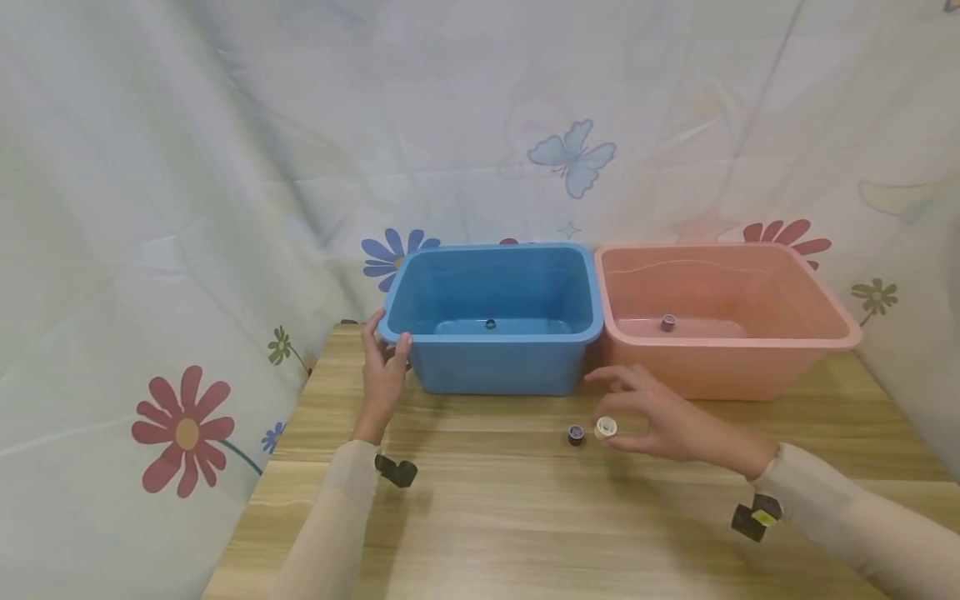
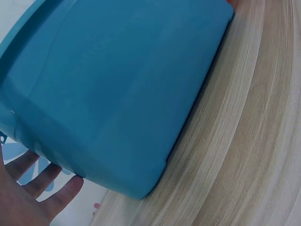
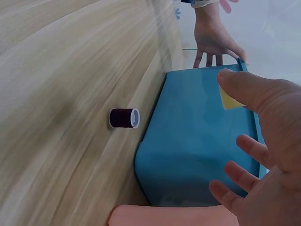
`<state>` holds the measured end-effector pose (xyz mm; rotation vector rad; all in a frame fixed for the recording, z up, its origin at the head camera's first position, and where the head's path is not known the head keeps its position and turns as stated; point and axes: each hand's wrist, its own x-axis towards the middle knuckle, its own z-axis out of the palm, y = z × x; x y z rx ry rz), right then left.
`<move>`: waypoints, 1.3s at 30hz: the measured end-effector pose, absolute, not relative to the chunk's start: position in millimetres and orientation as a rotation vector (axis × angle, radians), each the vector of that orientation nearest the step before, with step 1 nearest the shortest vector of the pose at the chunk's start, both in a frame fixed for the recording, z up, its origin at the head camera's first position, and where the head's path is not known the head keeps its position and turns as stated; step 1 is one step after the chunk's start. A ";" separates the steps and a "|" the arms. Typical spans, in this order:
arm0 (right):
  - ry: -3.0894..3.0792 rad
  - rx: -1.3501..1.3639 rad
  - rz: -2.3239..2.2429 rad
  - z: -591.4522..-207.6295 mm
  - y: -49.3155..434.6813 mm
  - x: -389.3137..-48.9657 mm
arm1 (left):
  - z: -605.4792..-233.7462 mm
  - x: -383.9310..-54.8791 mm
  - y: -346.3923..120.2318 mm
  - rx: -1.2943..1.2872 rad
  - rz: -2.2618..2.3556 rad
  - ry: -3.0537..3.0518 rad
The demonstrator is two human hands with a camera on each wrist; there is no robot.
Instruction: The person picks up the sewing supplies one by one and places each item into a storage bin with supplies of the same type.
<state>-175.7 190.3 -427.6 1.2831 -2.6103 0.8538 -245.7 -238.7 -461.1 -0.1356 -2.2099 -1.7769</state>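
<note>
Right hand [image 1: 648, 417] pinches small pale spool [image 1: 606, 427] between thumb and forefinger, just beside dark spool [image 1: 575, 435] upright on worktop [image 1: 487, 517], in front of tubs; cannot tell whether pale spool is lifted. Best, likely: light, even pinch, loose fingers clear of dark spool, straight lift before any sideways move. Left hand [image 1: 382, 379] holds corner of blue tub [image 1: 495, 367], fingers against end wall. Pale spool: round, whitish ringed top, yellow side.
</note>
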 end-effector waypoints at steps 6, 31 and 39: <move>-2.579 1.314 0.809 -415.2 191.7 -179.2 | -480.6 -260.1 -246.1 -0.125 -1.782 -2.194; -2.484 1.252 0.742 -344.9 215.8 -215.0 | -485.4 -260.6 -246.4 -0.124 -1.744 -2.176; -2.618 1.122 0.595 -321.8 228.5 -230.6 | -485.6 -261.4 -247.5 -0.120 -1.780 -2.183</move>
